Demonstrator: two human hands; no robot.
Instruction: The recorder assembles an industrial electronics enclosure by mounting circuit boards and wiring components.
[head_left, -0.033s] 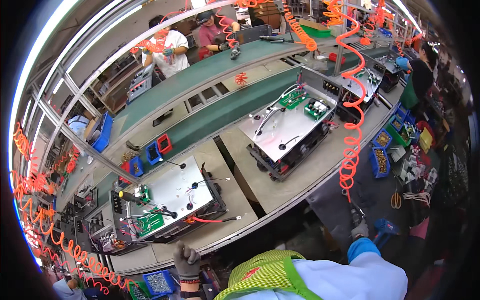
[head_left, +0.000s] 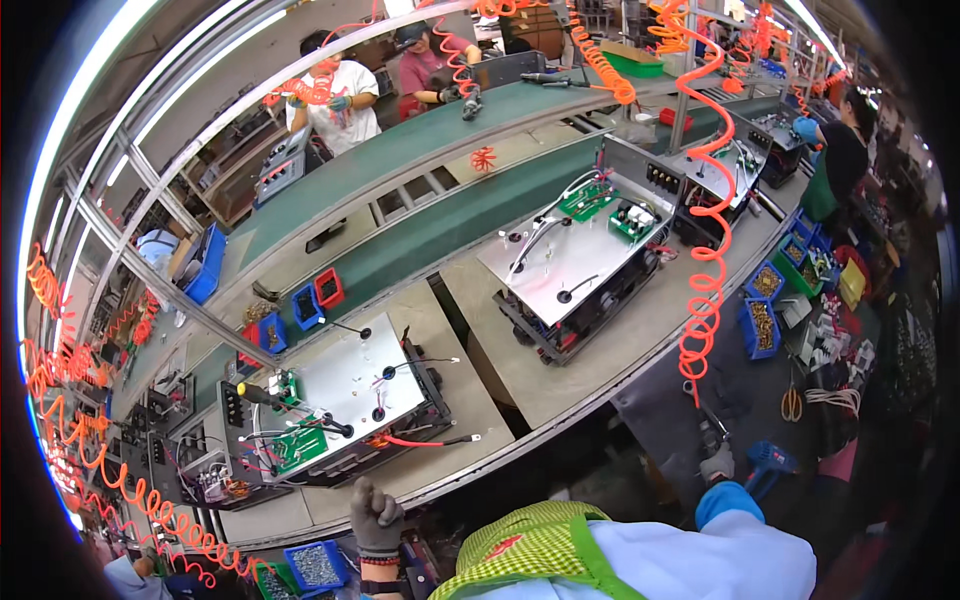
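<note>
1. Two gloved hands sit low: the left hand (head_left: 376, 520), loosely curled and holding nothing, is just below the metal chassis (head_left: 340, 400).
2. The chassis lies up-left of it, long axis slanting.
3. The right hand (head_left: 716, 462) grips a power screwdriver (head_left: 768, 465), well apart.

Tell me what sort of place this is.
Most likely an electronics assembly line in a factory: a green conveyor belt, open metal chassis with circuit boards, and orange coiled air hoses hanging over the benches.
</note>
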